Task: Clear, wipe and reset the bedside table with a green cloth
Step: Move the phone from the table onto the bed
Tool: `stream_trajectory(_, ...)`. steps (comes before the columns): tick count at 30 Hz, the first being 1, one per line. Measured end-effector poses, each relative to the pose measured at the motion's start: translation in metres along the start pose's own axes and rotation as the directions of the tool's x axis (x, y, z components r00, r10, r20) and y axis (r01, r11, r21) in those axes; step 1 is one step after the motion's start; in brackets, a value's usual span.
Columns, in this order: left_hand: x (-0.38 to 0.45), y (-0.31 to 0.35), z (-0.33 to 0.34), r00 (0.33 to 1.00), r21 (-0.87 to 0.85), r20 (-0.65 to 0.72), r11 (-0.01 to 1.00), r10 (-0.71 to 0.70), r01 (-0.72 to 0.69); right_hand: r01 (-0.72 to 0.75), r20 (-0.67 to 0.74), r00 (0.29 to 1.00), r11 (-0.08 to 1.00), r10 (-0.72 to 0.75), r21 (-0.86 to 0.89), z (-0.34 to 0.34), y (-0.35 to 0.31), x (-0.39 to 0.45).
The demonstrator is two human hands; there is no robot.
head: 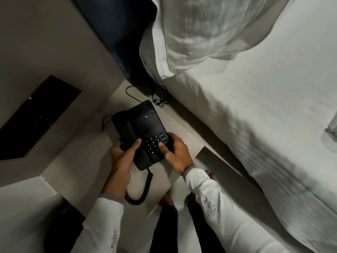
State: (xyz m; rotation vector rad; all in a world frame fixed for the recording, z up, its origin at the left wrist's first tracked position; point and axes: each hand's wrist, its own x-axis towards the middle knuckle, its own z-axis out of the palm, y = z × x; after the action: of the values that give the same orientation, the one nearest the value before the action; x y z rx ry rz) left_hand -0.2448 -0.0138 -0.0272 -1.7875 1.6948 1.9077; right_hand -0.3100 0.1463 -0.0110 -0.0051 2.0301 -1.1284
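A black desk telephone (144, 125) with keypad and handset sits over the pale bedside table (184, 141). My left hand (121, 157) grips its left side by the handset, thumb on top. My right hand (176, 152) holds the right side, thumb on the keypad. Its coiled cord (144, 189) loops down toward me between my arms. A thin black cable (133, 95) runs from the phone's back toward the wall. No green cloth shows in this view.
The bed with white sheets (255, 115) and a pillow (209, 33) lies right of the table. A dark headboard (118, 33) rises behind. A black panel (36, 117) hangs on the left wall. A glass (332, 128) lies on the bed's right edge.
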Motion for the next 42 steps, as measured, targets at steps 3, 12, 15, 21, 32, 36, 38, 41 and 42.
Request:
stream_trajectory(3,-0.013,0.004,-0.022,0.986,0.037,0.152,0.998,-0.065,0.060,-0.049,-0.003,0.999,0.990,0.050,0.134,0.002,0.013,-0.016)
stream_trajectory(12,-0.087,0.040,-0.061,0.966,0.091,0.258,0.995,0.003,-0.027,0.039,0.025,0.998,0.912,-0.054,0.409,-0.036,0.000,-0.075)
stream_trajectory(15,-0.119,0.071,-0.029,0.964,0.158,0.244,0.976,0.106,-0.147,0.135,-0.100,0.990,0.884,-0.100,0.448,-0.078,-0.015,-0.095)
stream_trajectory(21,-0.187,0.131,0.067,0.841,0.141,0.431,0.896,0.327,-0.421,0.334,-0.415,0.887,0.901,-0.201,0.278,-0.167,-0.031,-0.139)
stream_trajectory(32,-0.150,0.189,0.284,0.394,0.191,0.795,0.426,0.461,-0.884,0.224,-0.697,0.717,0.953,-0.020,0.204,-0.254,-0.021,-0.069)
stream_trajectory(36,-0.153,0.189,0.274,0.330,0.286,0.764,0.166,0.554,-0.944,0.025,-0.701,0.696,0.981,-0.154,-0.190,-0.262,-0.031,-0.076)
stream_trajectory(38,-0.168,0.181,0.242,0.259,0.356,0.719,-0.021,0.645,-0.934,0.003,-0.684,0.677,0.931,-0.270,-0.365,-0.261,-0.039,-0.093)
stream_trajectory(41,-0.196,0.167,0.171,0.238,0.497,0.622,-0.141,0.746,-0.856,0.055,-0.572,0.688,0.818,-0.447,-0.573,-0.257,-0.059,-0.115)
stream_trajectory(42,-0.202,0.161,0.145,0.253,0.551,0.591,-0.155,0.766,-0.820,0.069,-0.523,0.704,0.779,-0.481,-0.623,-0.254,-0.064,-0.121)
